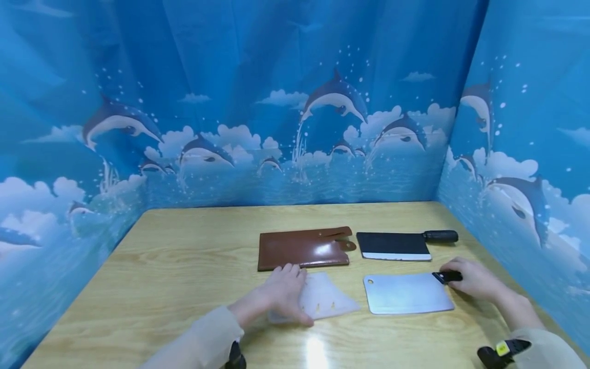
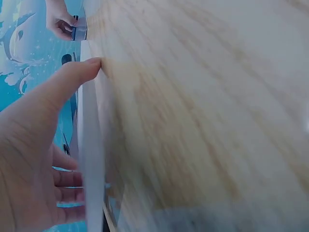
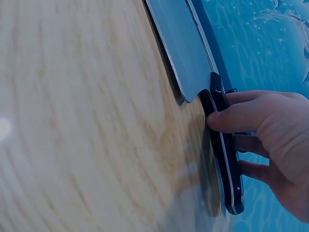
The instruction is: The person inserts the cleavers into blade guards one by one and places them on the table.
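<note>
A translucent white blade sheath (image 1: 322, 297) lies on the table, partly covered by my left hand (image 1: 288, 293). That hand rests across the sheath, thumb at the near edge, with fairly straight fingers (image 2: 67, 179) in the left wrist view. To its right lies a bare steel cleaver (image 1: 405, 293) with a hole in its blade corner. My right hand (image 1: 472, 279) grips its black handle (image 3: 226, 159); in the right wrist view the thumb presses one side and fingers are behind the other. The blade stays flat and low over the table.
Behind the white sheath is a brown leather sheath (image 1: 301, 248) with a strap at its right end. Beside it lies a second cleaver (image 1: 394, 243), dark-bladed with a black handle. Blue dolphin-print curtains (image 1: 258, 169) stand behind and beside the wooden table (image 1: 184, 256).
</note>
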The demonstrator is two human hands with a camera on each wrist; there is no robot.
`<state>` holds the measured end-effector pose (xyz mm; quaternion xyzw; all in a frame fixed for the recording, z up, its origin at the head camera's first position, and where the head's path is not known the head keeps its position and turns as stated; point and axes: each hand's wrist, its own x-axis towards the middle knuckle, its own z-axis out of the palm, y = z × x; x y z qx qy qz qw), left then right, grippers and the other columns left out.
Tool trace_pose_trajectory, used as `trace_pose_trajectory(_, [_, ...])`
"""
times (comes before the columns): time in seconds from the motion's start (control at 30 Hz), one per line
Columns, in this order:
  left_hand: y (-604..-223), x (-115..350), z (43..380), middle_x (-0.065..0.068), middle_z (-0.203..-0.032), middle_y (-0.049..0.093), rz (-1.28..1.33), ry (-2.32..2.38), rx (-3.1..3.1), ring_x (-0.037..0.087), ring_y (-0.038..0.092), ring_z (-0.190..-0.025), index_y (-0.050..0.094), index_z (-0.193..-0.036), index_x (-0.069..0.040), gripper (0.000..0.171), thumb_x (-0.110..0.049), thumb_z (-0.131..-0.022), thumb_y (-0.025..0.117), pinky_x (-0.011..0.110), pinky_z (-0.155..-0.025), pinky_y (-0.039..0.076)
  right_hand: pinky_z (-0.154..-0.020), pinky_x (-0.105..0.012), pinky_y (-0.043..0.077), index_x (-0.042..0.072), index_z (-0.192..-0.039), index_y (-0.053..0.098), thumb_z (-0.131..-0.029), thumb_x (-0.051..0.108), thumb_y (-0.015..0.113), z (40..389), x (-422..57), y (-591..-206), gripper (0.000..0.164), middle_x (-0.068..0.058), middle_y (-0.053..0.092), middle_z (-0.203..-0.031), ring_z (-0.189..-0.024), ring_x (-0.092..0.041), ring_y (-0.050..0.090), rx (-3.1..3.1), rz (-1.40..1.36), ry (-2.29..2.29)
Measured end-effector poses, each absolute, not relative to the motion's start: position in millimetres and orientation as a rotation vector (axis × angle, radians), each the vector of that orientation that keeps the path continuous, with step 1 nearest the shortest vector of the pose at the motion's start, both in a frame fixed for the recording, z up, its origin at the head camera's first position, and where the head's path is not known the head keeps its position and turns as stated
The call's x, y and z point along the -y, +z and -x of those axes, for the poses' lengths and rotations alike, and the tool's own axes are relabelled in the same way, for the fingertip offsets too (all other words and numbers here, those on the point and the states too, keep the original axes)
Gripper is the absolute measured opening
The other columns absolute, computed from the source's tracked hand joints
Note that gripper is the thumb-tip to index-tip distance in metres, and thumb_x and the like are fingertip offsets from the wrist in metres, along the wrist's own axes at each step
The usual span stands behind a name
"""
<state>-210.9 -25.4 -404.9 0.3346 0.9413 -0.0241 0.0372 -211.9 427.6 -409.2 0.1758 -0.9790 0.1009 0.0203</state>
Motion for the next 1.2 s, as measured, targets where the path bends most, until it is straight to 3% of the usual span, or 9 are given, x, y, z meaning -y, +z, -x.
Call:
trace_pose_trajectory(0.13, [-407, 31, 211, 0.016, -0.129, 0.045, -1.059, -0.108, -2.957, 0.026, 0.043, -0.115, 0.034, -0.140, 0.002, 0.121, -0.079, -0.055, 0.062, 0.042, -0.097, 0.036, -0.076, -0.054, 0.046, -0.001, -0.096, 0.066, -0.070, 0.001, 0.070, 213, -423, -406, 0.026, -0.018, 0.061, -0.096, -0.090, -0.041, 0.057, 3.050, -0.558, 0.270])
trace_pose_trajectory(0.3, [-406, 38, 210, 0.011, -0.117, 0.048, -1.080, -0.150, -3.043, 0.021, 0.043, -0.104, 0.042, -0.135, 0.001, 0.116, -0.079, -0.053, 0.063, 0.037, -0.090, 0.039, -0.074, -0.052, 0.047, -0.002, -0.096, 0.064, -0.068, -0.001, 0.069, 214, -419, -404, 0.029, -0.015, 0.061, -0.094, -0.088, -0.038, 0.058, 3.099, -0.501, 0.249])
trace_pose_trajectory(0.5, [-407, 46, 212, 0.012, -0.119, 0.049, -1.084, -0.095, -3.081, 0.023, 0.045, -0.106, 0.041, -0.132, 0.003, 0.114, -0.073, -0.052, 0.067, 0.037, -0.090, 0.040, -0.068, -0.046, 0.049, 0.002, -0.091, 0.063, -0.065, 0.001, 0.071, 212, -420, -402, 0.028, -0.006, 0.059, -0.086, -0.080, -0.028, 0.057, 3.114, -0.509, 0.251])
trace_pose_trajectory(0.63, [-407, 54, 214, 0.012, -0.114, 0.052, -1.119, 0.005, -3.091, 0.023, 0.048, -0.102, 0.043, -0.129, 0.004, 0.110, -0.068, -0.051, 0.071, 0.037, -0.088, 0.042, -0.070, -0.047, 0.048, 0.003, -0.092, 0.063, -0.065, 0.003, 0.072, 208, -419, -403, 0.028, -0.004, 0.061, -0.086, -0.080, -0.027, 0.058, 3.080, -0.559, 0.283])
trace_pose_trajectory(0.87, [-403, 67, 218, 0.013, -0.116, 0.052, -1.204, 0.160, -3.100, 0.024, 0.049, -0.106, 0.041, -0.131, 0.006, 0.109, -0.063, -0.052, 0.074, 0.038, -0.094, 0.041, -0.074, -0.049, 0.048, 0.000, -0.100, 0.063, -0.070, 0.005, 0.073, 200, -415, -404, 0.032, -0.010, 0.066, -0.092, -0.085, -0.034, 0.062, 2.946, -0.633, 0.361])
trace_pose_trajectory(1.2, [-404, 73, 221, 0.014, -0.124, 0.049, -1.259, 0.078, -3.140, 0.025, 0.047, -0.112, 0.039, -0.134, 0.004, 0.109, -0.065, -0.057, 0.071, 0.041, -0.098, 0.037, -0.078, -0.053, 0.046, -0.004, -0.109, 0.060, -0.078, 0.004, 0.069, 204, -383, -392, 0.033, -0.021, 0.063, -0.103, -0.093, -0.041, 0.059, 2.868, -0.633, 0.445])
